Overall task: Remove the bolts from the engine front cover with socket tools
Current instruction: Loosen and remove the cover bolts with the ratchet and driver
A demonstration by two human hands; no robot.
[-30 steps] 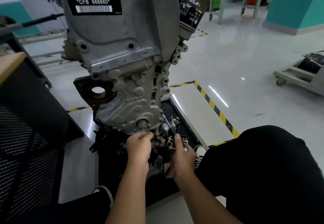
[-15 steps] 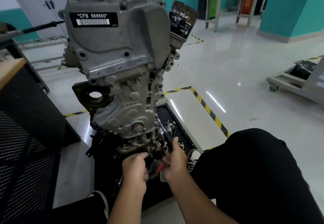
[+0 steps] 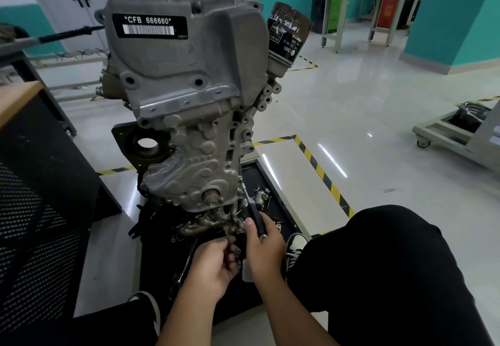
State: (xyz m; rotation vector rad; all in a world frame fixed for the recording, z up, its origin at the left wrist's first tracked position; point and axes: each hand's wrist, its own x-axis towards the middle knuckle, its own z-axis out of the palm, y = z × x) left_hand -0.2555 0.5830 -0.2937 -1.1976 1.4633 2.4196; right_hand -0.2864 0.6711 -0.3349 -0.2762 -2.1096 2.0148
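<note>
Left hand [image 3: 213, 261] dropped lower below front cover [image 3: 189, 161], fingers curled, pinching something small (can't tell what). Right hand [image 3: 263, 248] shifted up, now wrapped round black socket driver [image 3: 253, 214], tip at cover's lower right edge.

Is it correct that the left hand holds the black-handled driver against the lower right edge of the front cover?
No: the head view shows the right hand gripping the black-handled driver there. The left hand is lower, beneath the front cover.

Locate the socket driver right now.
Head view, lower centre: driver gripped in the right hand, its tip at the lower right edge of the front cover.
</note>
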